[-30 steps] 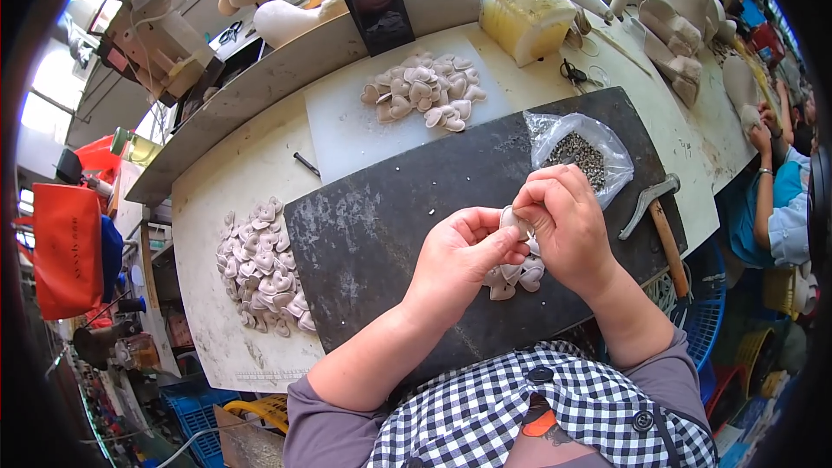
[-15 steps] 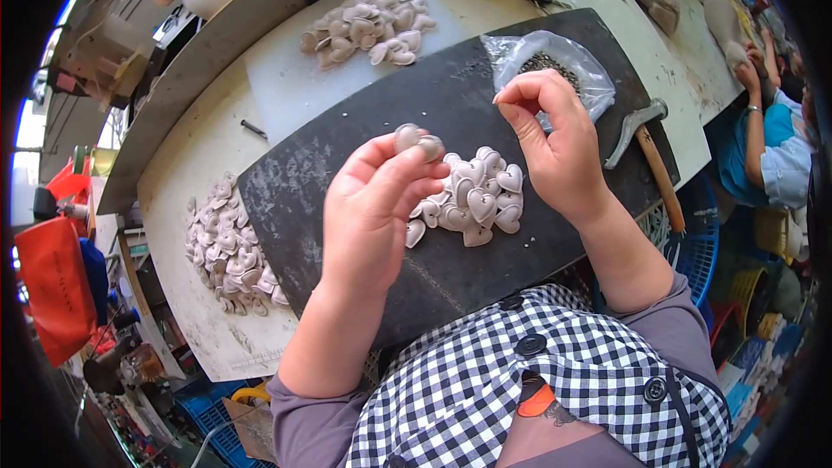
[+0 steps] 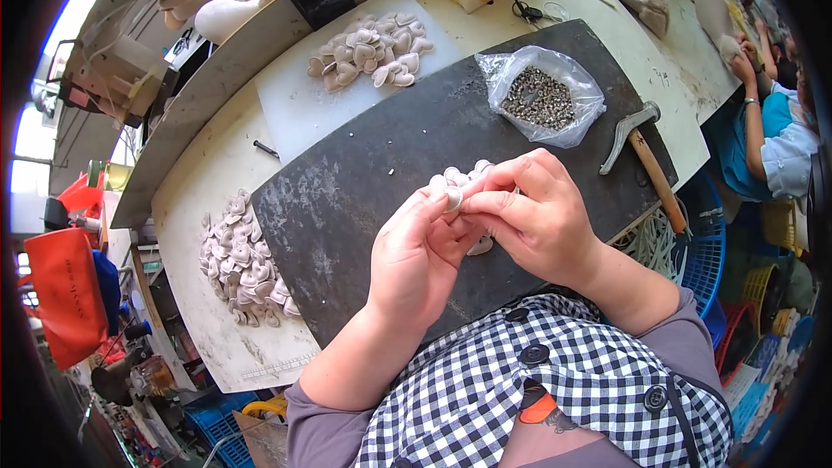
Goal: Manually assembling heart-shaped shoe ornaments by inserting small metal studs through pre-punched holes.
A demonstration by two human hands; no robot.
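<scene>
Left hand (image 3: pixel 407 247) with fingers pinching a small pale patch (image 3: pixel 453 199), right hand (image 3: pixel 544 221) just beside, fingertips closed together, their hold I cannot tell, black mat (image 3: pixel 338 234) below.

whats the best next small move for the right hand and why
Probably ease the right hand against the pale padded piece: the left hand holds that piece up, and the right hand's pinch sits close beside it. Whether the pinch grips anything is hidden.
</scene>
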